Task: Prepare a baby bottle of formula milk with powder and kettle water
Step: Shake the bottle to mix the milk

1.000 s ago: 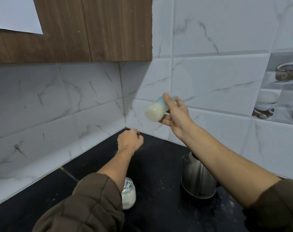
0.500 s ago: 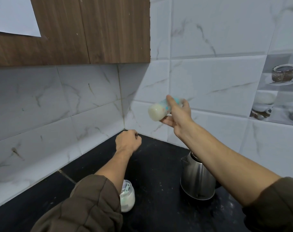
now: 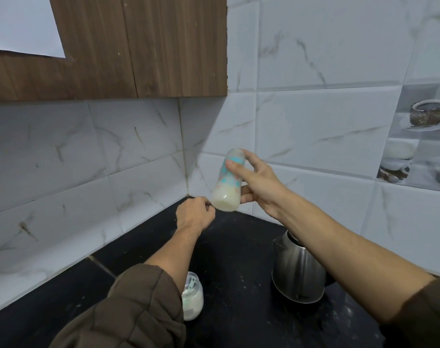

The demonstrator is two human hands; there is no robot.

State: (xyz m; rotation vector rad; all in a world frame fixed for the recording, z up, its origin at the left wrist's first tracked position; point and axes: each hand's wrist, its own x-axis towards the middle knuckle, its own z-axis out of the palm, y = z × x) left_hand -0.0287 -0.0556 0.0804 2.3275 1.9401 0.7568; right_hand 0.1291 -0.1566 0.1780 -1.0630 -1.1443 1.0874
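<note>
My right hand (image 3: 258,183) grips a baby bottle (image 3: 227,183) in the air near the tiled corner. The bottle has teal and orange print and holds creamy white milk in its lower part; it is tilted, base toward me. My left hand (image 3: 194,217) hovers just below and left of the bottle with its fingers curled; nothing shows clearly in it. A glass jar of white powder (image 3: 194,301) with a scoop inside stands on the black counter (image 3: 239,259), partly hidden by my left sleeve. A steel kettle (image 3: 298,275) stands to the right under my right forearm.
White marble-look tiled walls meet in a corner just behind the hands. A brown wooden wall cabinet (image 3: 138,46) hangs above on the left. White powder specks dot the counter around the kettle.
The bottle has swung from lying nearly sideways to a steeper tilt with its base lower, close above my left hand. My left hand stayed in place.
</note>
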